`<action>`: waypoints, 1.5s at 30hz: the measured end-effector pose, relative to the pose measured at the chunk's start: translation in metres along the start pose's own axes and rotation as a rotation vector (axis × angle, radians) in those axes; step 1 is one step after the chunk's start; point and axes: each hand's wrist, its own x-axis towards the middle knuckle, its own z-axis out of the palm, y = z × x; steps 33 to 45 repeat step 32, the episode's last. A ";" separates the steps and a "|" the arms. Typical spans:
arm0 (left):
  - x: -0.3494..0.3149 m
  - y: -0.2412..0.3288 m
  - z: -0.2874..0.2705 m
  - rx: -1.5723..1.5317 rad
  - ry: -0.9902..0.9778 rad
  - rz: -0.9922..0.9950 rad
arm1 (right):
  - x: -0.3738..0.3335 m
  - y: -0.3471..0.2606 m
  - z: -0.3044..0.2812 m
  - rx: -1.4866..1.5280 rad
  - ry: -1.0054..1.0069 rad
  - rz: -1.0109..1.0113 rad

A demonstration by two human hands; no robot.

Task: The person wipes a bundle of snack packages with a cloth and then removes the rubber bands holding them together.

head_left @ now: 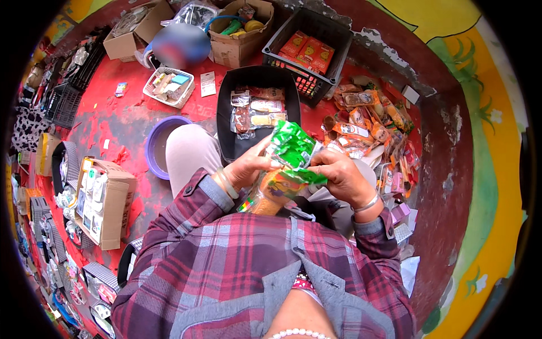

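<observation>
Over my lap, both hands are closed on a green plastic packet (293, 144). Its lower part is clear, with something orange-brown showing through. My left hand (248, 168) grips the packet's left side, thumb across the front. At the right, my right hand (341, 176) pinches its green edge between thumb and fingers. Just beyond my hands stands a black bin (224, 107) with several wrapped packets (268, 106) lying in it. A heap of orange packets (361, 121) spreads over the floor to the right of the bin.
A black crate (307, 85) with orange-red boxes stands far right of the bin. A purple basin (155, 148) sits by my left knee, near a white basket (189, 95). Cardboard boxes (228, 45) line the back. Another carton (118, 209) and trays of goods fill the left.
</observation>
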 end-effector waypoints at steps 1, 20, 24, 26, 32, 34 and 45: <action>-0.007 0.002 0.004 -0.038 -0.016 0.053 | -0.001 0.005 0.006 -0.075 -0.045 -0.002; -0.074 -0.012 0.015 0.064 0.128 0.382 | 0.048 -0.049 0.007 0.144 0.067 -0.009; -0.080 -0.002 0.032 0.071 0.135 0.426 | 0.016 -0.039 -0.012 0.197 0.321 0.270; -0.082 -0.001 0.035 0.160 0.174 0.454 | 0.015 -0.070 -0.023 0.408 0.454 0.240; -0.088 -0.006 0.048 0.561 0.209 0.652 | 0.022 -0.143 -0.027 0.371 0.144 -0.125; -0.088 -0.006 0.048 0.561 0.209 0.652 | 0.022 -0.143 -0.027 0.371 0.144 -0.125; -0.088 -0.006 0.048 0.561 0.209 0.652 | 0.022 -0.143 -0.027 0.371 0.144 -0.125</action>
